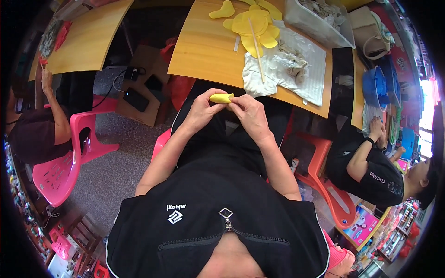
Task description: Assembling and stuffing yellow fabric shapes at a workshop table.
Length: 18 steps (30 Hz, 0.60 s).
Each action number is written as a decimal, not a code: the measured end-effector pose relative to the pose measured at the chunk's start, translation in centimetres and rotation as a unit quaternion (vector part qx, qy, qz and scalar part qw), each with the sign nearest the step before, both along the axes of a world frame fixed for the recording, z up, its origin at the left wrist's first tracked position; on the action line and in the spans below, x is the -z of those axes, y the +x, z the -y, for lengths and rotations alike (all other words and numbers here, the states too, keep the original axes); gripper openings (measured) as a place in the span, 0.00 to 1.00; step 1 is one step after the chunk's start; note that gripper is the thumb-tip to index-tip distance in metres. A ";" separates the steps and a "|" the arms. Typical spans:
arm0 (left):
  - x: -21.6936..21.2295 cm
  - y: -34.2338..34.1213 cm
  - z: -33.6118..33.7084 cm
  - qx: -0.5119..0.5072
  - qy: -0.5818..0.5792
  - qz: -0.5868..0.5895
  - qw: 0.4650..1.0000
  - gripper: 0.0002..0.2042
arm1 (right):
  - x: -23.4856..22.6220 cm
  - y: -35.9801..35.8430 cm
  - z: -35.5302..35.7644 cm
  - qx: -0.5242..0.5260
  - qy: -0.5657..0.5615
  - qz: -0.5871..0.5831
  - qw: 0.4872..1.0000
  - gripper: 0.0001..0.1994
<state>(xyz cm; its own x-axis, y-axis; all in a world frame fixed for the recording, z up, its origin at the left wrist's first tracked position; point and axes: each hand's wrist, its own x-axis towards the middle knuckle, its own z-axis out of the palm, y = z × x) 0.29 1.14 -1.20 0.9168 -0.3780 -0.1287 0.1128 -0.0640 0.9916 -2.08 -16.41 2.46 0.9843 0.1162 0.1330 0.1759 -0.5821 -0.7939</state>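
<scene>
Above my lap, just off the table's near edge, a small yellow tube-shaped fabric piece (221, 98) is held between both hands. My left hand (202, 110) grips its left end between thumb and fingers. At its right end, my right hand (251, 114) pinches the edge with thumb and forefinger. Flat yellow fabric pieces (244, 23) with rounded lobes lie on the table ahead, and a thin wooden stick (257, 55) rests across them and onto a white cloth (256, 76). To the right of the stick sits a clear plastic bag (291, 62) with greyish contents.
The wooden table (204, 51) bears a translucent bin (320, 23) of pale material and a beige handbag (368, 30). Co-workers sit at left (37, 125) and right (366, 171). A pink chair (65, 171) and an orange-red chair (331, 194) flank me. A phone (136, 100) lies on cardboard.
</scene>
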 end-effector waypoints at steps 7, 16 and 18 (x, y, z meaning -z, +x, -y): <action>-0.1 0.1 -0.4 0.036 -0.130 -0.133 0.982 0.13 | 0.0 0.5 0.9 0.014 0.112 -0.228 0.967 0.08; 0.2 0.0 -0.1 0.038 -0.136 -0.160 0.977 0.12 | -0.6 0.1 0.7 0.097 0.078 -0.191 0.974 0.07; 0.4 0.1 -0.2 0.005 -0.167 -0.222 0.961 0.12 | -0.2 0.3 0.6 0.129 0.157 -0.184 0.962 0.07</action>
<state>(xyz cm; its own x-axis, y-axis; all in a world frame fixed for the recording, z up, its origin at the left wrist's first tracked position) 0.41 1.31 -1.60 0.7959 -0.4740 -0.3765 0.5306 0.2470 0.8108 -1.76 -16.98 2.69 0.9619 -0.1271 -0.2419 -0.2693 -0.2899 -0.9184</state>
